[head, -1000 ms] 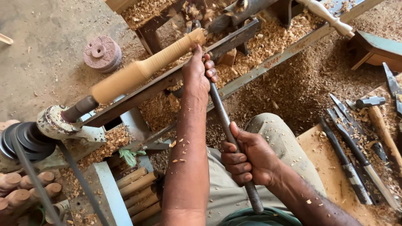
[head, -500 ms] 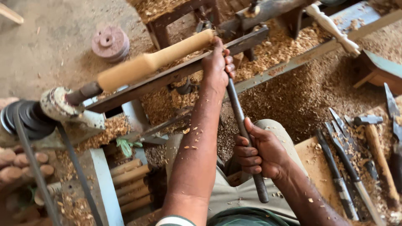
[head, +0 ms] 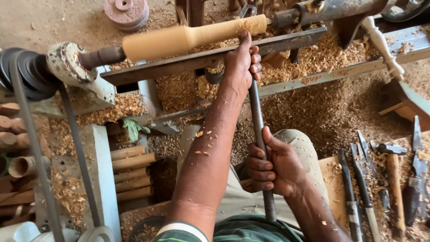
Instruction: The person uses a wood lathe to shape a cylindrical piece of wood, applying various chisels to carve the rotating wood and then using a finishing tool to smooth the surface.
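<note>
While the left hand (head: 242, 67) steadies it, the right hand (head: 273, 170) grips the chisel (head: 259, 130) — both clasped

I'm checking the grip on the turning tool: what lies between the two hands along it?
In the head view, only the bare dark shaft of the long metal tool runs between the left hand and right hand.

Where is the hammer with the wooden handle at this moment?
In the head view, the wooden-handled hammer lies at the right side on the sawdust-covered floor, among the long metal turning chisels, to the right of the person's right hand.
</note>
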